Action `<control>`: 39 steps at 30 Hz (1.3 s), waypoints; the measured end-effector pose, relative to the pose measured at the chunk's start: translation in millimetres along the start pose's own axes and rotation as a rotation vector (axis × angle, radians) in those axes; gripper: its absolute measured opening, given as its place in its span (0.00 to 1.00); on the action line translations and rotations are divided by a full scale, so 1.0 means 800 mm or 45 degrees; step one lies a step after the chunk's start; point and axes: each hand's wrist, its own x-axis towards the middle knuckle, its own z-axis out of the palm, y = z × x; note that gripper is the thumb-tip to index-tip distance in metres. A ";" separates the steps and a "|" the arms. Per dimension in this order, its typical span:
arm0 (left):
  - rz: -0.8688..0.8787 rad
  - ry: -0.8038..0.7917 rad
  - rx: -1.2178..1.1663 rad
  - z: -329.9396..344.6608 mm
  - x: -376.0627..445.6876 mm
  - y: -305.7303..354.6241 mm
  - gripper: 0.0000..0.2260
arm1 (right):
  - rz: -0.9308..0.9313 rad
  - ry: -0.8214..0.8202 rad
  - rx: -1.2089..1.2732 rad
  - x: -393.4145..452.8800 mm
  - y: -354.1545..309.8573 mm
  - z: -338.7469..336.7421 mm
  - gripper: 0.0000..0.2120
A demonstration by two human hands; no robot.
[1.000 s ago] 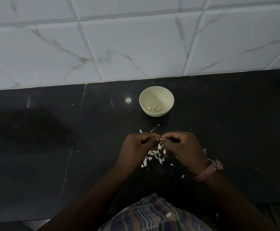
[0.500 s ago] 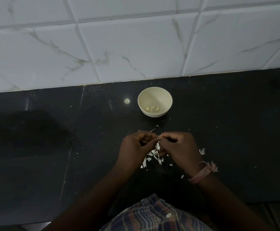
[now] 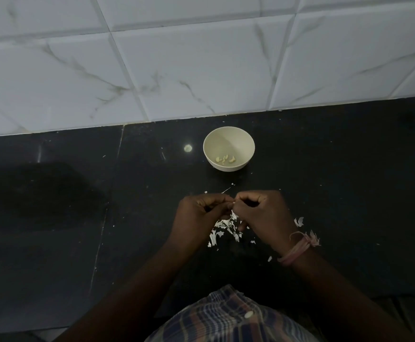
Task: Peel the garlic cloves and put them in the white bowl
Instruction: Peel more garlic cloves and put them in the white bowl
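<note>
Head view: left hand (image 3: pixel 202 213) and right hand (image 3: pixel 263 213) are still pinching one garlic clove (image 3: pixel 233 201) — unchanged, peeling continuing — white bowl (image 3: pixel 228 134) waiting beyond.

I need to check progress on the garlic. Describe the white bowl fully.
The white bowl is small, round and plain, off-white with a smooth matte look, maybe plastic or ceramic. It stands upright on the black countertop, near the tiled wall and beyond both hands, untouched. Inside, at the near side of its bottom, lie a few pale peeled garlic cloves. It is otherwise empty.
</note>
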 end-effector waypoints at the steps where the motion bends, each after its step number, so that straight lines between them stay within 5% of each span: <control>1: -0.006 -0.003 -0.016 0.000 0.001 0.000 0.07 | 0.006 -0.001 0.010 0.000 -0.001 0.000 0.10; 14: -0.077 0.173 -0.102 0.016 0.004 -0.026 0.09 | 0.264 0.073 0.485 0.003 0.009 0.016 0.09; 27: -0.428 0.132 -1.045 0.023 0.006 -0.028 0.10 | 0.329 0.105 0.572 0.003 0.021 0.019 0.06; 39: -0.552 0.147 -1.135 0.021 -0.003 -0.035 0.15 | 0.142 0.222 -0.007 -0.001 0.042 0.017 0.12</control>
